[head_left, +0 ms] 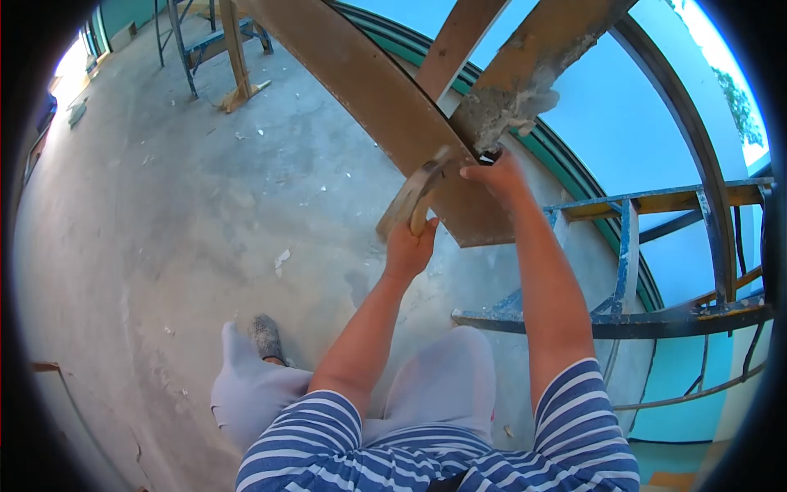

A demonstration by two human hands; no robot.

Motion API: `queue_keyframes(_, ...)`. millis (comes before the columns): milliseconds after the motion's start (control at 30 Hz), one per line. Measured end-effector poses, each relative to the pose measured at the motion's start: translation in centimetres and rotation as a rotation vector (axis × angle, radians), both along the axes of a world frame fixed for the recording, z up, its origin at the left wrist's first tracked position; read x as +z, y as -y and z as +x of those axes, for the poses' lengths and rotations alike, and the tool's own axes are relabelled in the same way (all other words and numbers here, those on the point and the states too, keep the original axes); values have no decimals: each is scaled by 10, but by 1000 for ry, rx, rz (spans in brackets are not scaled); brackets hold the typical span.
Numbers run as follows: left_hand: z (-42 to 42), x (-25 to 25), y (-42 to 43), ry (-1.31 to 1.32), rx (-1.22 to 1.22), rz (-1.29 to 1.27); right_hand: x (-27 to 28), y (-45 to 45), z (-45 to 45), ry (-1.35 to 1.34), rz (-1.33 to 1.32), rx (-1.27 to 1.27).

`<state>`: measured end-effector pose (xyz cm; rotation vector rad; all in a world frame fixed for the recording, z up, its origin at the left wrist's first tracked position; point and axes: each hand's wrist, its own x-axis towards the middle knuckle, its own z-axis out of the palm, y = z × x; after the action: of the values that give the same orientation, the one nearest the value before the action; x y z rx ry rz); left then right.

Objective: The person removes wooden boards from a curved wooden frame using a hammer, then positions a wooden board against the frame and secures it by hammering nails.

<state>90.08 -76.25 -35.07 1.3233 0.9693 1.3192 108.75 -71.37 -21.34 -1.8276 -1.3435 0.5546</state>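
My left hand [410,248] is closed round the wooden handle of a plastering trowel [403,199]. The tool's upper end is blurred and lies against a long brown board [373,86], which slants down from the top of the view. At the board's right edge my right hand [502,180] is closed, its thumb over the face and its other fingers mostly hidden behind. Beside those fingers shows a small dark and white bit that I cannot make out. Just above, lumpy grey plaster [504,111] clings to the end of another wooden plank [545,49].
A paint-spattered ladder [627,254] stands close on my right, near a curved dark bar [689,123]. Behind it is a light blue wall or panel [594,102] with a green frame. Scraps litter the concrete floor [205,213]; another stepladder [188,57] stands far left.
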Motion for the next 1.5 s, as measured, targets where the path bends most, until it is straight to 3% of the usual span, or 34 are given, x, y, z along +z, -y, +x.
queue_keyframes(67, 12, -13, 12, 247, 14, 23, 2, 4, 3, 35, -16, -27)
queue_keyframes(167, 8, -9, -8, -154, -79, -82, 2, -1, -2, 136, 65, -43)
queue_keyframes(233, -4, 9, -5, -24, 18, -193, -2, 1, -1, 186, 37, -56)
queue_keyframes(333, 9, -17, 2, 183, -13, -44, 2, 6, 2, 77, -39, -20)
queue_keyframes(367, 9, -17, 0, 64, -55, -85, 4, 4, -1, 16, -32, 8)
queue_keyframes(433, 5, -2, -5, -166, -138, -156, 8, 8, -7, 151, -105, -58)
queue_keyframes(533, 7, -7, 8, -63, 78, 216, 2, 2, 3, 226, -19, -69)
queue_keyframes(567, 13, -12, 16, 124, 41, 113, -3, 1, 6, 230, 30, -63)
queue_keyframes(667, 12, 1, -4, -125, -190, -233, 5, 3, 1, 61, -28, -23)
queue_keyframes(800, 21, -23, 4, 184, 139, 64, -1, -1, 10, 169, 11, -57)
queue_keyframes(833, 29, -27, 5, 308, 96, 11, -2, -4, 13, 201, 16, -67)
queue_keyframes(933, 23, -36, -16, -127, -112, -147, 1, -2, 6, 266, -39, -85)
queue_keyframes(1033, 7, -24, -4, 36, -27, -104, -12, -7, 23, 369, -63, -63)
queue_keyframes(1067, 15, -33, -8, 126, -40, -11, 7, 1, 0, 153, -44, -1)
queue_keyframes(1100, 17, -27, -12, -89, -51, -45, 25, 9, -22, -68, -18, 49)
queue_keyframes(1133, 18, -15, -19, -295, -63, -55, 24, 7, -23, -55, -9, 31)
queue_keyframes(1233, -8, 0, -18, -200, -117, -130, 18, 5, -22, 70, 74, 3)
queue_keyframes(1333, 11, -8, -15, -62, -94, -52, 17, 6, -25, 31, 127, -8)
queue_keyframes(1367, 9, -11, -23, -207, -158, -198, 20, 9, -27, 17, 86, -4)
queue_keyframes(1433, -16, -18, -25, -269, -131, -203, 29, 15, -36, -14, 0, 11)
queue_keyframes(1500, -42, -29, -36, -292, -110, -190, 4, 0, 0, 259, -213, -62)
